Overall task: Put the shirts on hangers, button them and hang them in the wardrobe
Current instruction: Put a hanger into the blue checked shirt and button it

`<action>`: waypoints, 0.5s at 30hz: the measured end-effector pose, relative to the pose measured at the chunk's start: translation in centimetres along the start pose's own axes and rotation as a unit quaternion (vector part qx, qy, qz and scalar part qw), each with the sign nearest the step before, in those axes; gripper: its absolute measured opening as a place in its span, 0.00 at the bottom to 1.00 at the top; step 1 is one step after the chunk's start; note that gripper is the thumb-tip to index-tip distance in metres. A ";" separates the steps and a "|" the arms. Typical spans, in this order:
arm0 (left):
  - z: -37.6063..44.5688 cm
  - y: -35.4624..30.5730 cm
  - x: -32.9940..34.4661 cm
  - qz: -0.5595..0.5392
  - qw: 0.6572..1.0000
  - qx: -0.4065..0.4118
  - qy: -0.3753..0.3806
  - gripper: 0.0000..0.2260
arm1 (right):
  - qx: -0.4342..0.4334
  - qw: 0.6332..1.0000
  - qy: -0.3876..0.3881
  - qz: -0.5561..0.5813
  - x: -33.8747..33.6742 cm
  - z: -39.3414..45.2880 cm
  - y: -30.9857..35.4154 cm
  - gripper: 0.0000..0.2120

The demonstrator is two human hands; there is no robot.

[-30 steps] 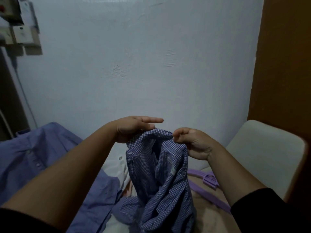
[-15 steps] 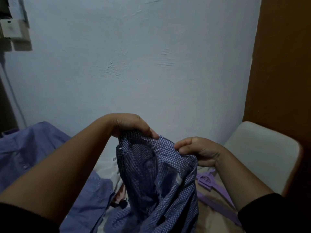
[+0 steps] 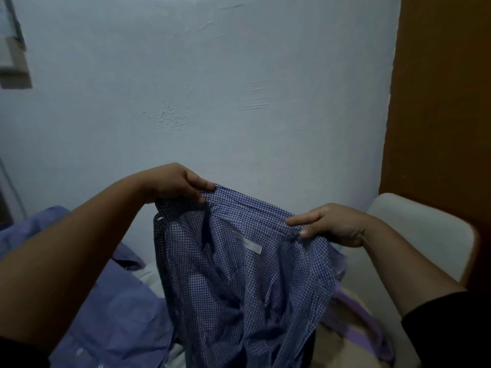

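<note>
A blue-and-white checked shirt [image 3: 239, 282] hangs in front of me, spread out by its collar edge with a white label showing inside. My left hand [image 3: 175, 185] pinches the collar at its upper left. My right hand [image 3: 329, 225] pinches the same edge further right and lower. A purple plastic hanger [image 3: 364, 322] lies on the bed at the lower right, partly hidden behind the shirt. A plain lavender-blue shirt [image 3: 111, 314] lies spread on the bed at the lower left, under my left forearm.
A pale blue wall [image 3: 212, 102] stands close ahead. A brown wooden panel [image 3: 441, 102] rises on the right. A cream cushion [image 3: 419, 235] leans below the panel, beside my right hand. White boxes [image 3: 13, 62] are fixed high on the left wall.
My hands have moved apart, stretching the bunched checked shirt open along its collar. The shirt has risen and now covers more of the hanger.
</note>
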State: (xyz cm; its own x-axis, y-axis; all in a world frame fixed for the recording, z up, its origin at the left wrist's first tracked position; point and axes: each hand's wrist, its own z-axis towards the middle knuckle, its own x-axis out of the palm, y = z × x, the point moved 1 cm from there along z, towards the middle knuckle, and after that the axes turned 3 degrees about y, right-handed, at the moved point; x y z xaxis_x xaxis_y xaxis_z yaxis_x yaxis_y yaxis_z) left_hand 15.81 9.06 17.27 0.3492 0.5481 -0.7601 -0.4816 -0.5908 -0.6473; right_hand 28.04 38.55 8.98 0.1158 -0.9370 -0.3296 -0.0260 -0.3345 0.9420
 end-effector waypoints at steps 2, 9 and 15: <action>-0.3 0.3 -0.5 0.038 0.999 0.004 -0.017 0.15 | -0.007 0.998 -0.030 -0.052 0.1 0.7 0.6 0.14; -2.4 0.1 -2.3 0.107 0.992 0.034 -0.055 0.14 | -0.054 0.978 -0.114 -0.169 1.0 0.5 4.6 0.14; -5.2 -2.1 -4.1 0.217 0.968 0.049 -0.113 0.20 | -0.104 0.914 -0.194 -0.340 1.4 -1.2 10.0 0.17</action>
State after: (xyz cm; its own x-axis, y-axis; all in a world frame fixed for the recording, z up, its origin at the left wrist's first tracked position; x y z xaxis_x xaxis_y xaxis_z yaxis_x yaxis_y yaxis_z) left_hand 19.57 5.03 21.43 -0.0821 0.3831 -0.9200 -0.6214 -0.7414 -0.2533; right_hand 29.18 33.99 18.01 -0.3268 -0.4977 -0.8034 0.1161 -0.8648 0.4885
